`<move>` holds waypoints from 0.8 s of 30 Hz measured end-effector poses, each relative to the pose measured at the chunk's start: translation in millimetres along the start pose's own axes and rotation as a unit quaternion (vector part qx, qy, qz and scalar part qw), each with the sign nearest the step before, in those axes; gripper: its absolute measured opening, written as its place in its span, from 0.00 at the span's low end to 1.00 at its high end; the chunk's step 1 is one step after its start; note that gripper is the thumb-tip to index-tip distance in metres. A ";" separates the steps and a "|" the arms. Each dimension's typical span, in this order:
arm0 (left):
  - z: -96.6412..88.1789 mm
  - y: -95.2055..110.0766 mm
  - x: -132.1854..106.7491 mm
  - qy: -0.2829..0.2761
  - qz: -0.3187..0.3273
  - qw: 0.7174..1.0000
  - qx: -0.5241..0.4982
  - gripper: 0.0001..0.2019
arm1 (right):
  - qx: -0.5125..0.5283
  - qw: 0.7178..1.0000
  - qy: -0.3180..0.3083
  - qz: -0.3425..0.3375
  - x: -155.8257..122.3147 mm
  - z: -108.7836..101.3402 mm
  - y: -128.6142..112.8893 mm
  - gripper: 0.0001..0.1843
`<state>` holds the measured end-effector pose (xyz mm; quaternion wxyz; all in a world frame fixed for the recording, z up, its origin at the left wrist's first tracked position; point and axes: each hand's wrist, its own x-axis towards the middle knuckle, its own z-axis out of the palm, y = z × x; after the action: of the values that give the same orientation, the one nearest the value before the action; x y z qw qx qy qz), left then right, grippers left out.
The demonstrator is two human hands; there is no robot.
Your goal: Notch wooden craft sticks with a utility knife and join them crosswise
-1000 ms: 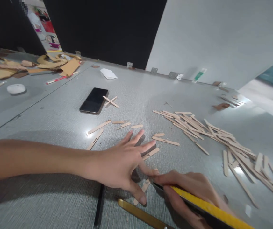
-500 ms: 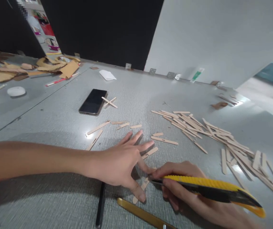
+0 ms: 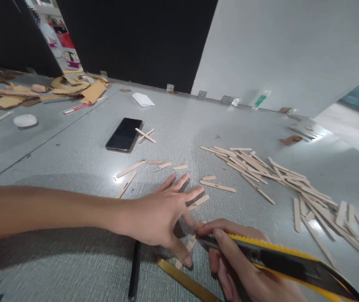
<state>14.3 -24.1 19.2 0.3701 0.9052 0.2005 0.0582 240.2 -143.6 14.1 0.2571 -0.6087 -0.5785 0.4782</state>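
Observation:
My left hand (image 3: 162,216) lies flat on the grey table with its fingers spread, thumb and forefinger pressing down a short wooden craft stick (image 3: 188,248). My right hand (image 3: 245,268) grips a yellow and black utility knife (image 3: 280,262) whose tip meets that stick right beside my left forefinger. A pile of long wooden sticks (image 3: 292,186) spreads out to the right. Several cut stick pieces (image 3: 154,165) lie just beyond my left hand.
A brass-coloured ruler (image 3: 185,282) and a black pen (image 3: 134,268) lie at the near edge. A dark phone (image 3: 124,134) with two crossed sticks (image 3: 145,135) beside it sits farther back. Cardboard scraps (image 3: 56,86) are heaped at the far left, near a white oval object (image 3: 25,121).
The knife handle has swung in my right hand, from pointing right to pointing down towards me. My left hand has stayed pressed on the stick.

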 end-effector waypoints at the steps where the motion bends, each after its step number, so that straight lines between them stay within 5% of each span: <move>1: 0.2 -0.4 0.2 0.002 0.001 1.000 0.002 0.27 | -0.017 0.999 -0.015 -0.029 3.4 -5.1 -0.6 0.23; 3: 0.5 -1.4 0.2 0.002 0.001 1.000 0.009 0.29 | -0.084 0.983 -0.064 -0.150 11.3 -18.3 -2.6 0.18; 5: 0.9 -2.3 -0.8 0.000 0.001 1.000 0.014 0.32 | -0.176 0.930 -0.122 -0.300 16.4 -29.9 -3.5 0.13; 6: 1.4 -2.7 -1.7 -0.001 0.003 1.000 0.016 0.33 | -0.201 0.907 -0.120 -0.350 16.9 -33.6 -2.9 0.13; 8: 4.0 -3.4 -4.2 0.002 0.012 1.000 0.020 0.34 | -0.194 0.906 -0.030 -0.374 14.6 -36.0 1.0 0.13; 12: 15.0 -4.0 -8.7 0.070 0.036 0.996 0.047 0.26 | -0.055 0.957 0.155 -0.238 10.6 -29.1 10.2 0.17; 15: 22.4 -3.8 -9.1 0.138 0.079 0.986 0.052 0.16 | 0.038 0.973 0.162 -0.158 15.7 -25.8 9.7 0.22; 18: 22.0 -4.5 -8.4 0.184 0.119 0.975 0.037 0.12 | 0.018 0.977 0.179 -0.117 21.5 -27.0 5.6 0.20; 20: 16.4 -5.1 -8.7 0.178 0.133 0.973 0.058 0.13 | -0.014 0.977 0.189 -0.095 23.5 -28.6 3.7 0.20; 24: 2.0 -3.9 -12.3 0.063 0.182 0.967 0.167 0.18 | -0.039 0.983 0.166 -0.073 25.1 -30.6 3.0 0.21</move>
<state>2.3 -27.9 15.5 0.1831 0.9700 0.0627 0.1472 265.3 -113.0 16.8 0.3599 -0.6449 -0.5892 0.3278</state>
